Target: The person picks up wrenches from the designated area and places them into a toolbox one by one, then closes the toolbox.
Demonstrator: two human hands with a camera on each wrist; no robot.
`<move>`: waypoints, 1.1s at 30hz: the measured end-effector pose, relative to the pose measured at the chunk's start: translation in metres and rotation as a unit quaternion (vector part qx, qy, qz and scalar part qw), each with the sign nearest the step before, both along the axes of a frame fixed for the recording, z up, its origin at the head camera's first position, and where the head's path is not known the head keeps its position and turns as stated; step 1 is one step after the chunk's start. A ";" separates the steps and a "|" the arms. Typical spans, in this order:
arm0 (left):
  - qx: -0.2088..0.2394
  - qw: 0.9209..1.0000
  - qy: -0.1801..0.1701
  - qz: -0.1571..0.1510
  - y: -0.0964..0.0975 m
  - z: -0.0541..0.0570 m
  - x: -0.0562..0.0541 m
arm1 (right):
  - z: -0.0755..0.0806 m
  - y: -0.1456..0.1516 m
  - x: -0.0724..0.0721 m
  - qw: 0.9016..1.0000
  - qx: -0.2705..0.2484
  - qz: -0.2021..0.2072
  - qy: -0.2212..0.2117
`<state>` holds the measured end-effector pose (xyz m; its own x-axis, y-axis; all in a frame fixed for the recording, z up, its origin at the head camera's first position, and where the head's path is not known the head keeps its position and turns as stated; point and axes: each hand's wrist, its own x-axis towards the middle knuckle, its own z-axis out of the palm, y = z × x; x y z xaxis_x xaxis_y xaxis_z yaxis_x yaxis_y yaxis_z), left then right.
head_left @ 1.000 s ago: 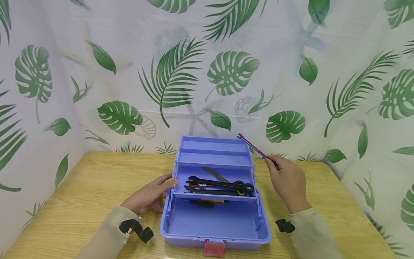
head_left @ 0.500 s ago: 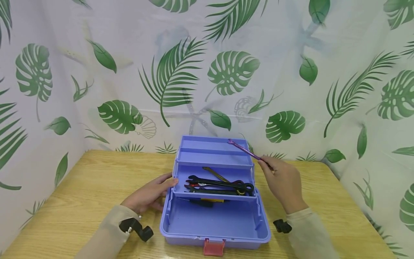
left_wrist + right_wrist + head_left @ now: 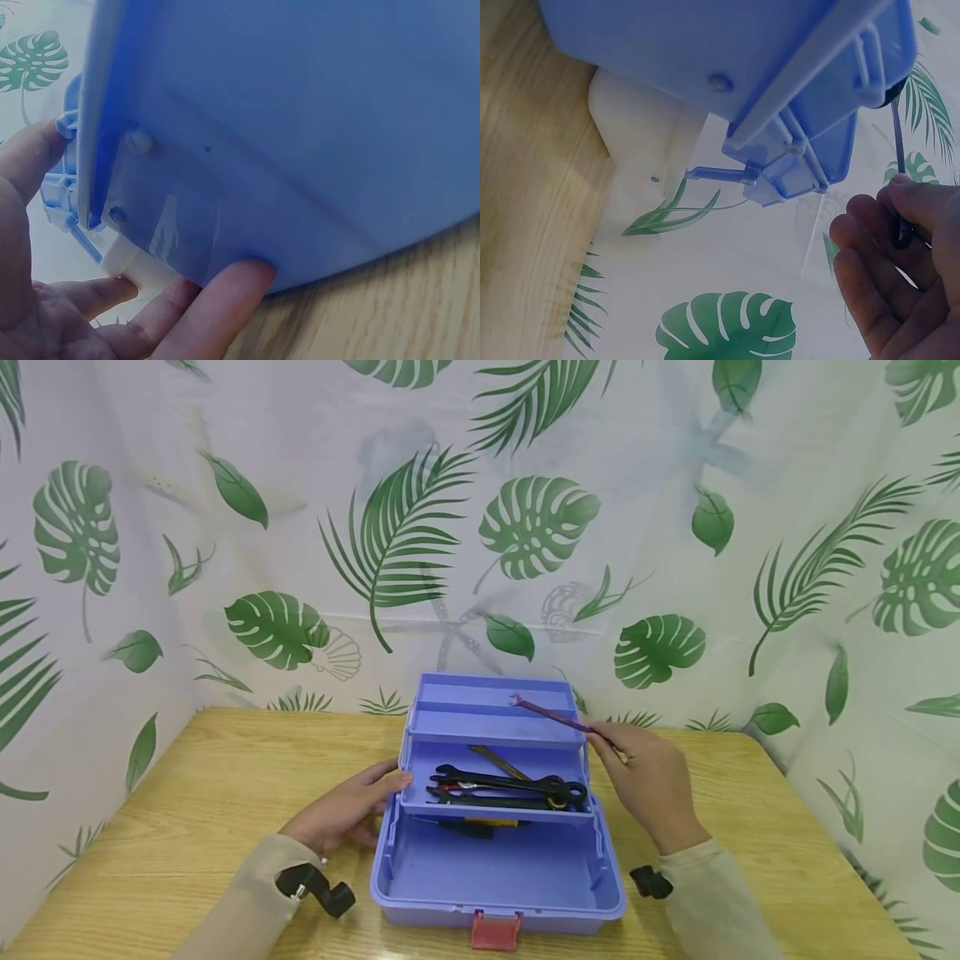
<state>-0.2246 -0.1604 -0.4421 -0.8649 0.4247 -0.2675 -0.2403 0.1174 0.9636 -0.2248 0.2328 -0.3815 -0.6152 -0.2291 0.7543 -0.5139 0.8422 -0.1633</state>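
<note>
In the head view a blue toolbox (image 3: pixel 495 872) stands unfolded on the table, its tiers stepped upward toward the back. My right hand (image 3: pixel 651 785) pinches one end of a slim purple wrench (image 3: pixel 551 713), which slants over the upper tray (image 3: pixel 480 725). Several wrenches lie in the middle tray, among them a black wrench (image 3: pixel 495 779) and a gold-coloured wrench (image 3: pixel 498 762). My left hand (image 3: pixel 348 810) holds the toolbox at its left side, thumb on the middle tray's edge. In the left wrist view its other fingers (image 3: pixel 225 307) touch the side wall.
A black-and-yellow item (image 3: pixel 472 828) lies in the base, partly hidden under the middle tray. The red latch (image 3: pixel 495 932) hangs at the front. Around the box is a wooden table (image 3: pixel 225 793), with a leaf-patterned sheet (image 3: pixel 420 527) behind it.
My right hand has moved left and slightly down, taking the purple wrench from the box's right side to above the upper tray. My left hand stays in place.
</note>
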 end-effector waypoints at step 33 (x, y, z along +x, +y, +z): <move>-0.001 1.000 0.002 -0.001 -0.001 -0.002 -0.002 | 0.003 -0.020 0.008 0.974 0.133 0.182 -0.017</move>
<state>-0.2268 -0.1610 -0.4445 -0.8654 0.4253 -0.2650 -0.2361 0.1204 0.9642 -0.2169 0.2133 -0.3785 -0.4799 -0.6216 0.6191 -0.7849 0.6195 0.0135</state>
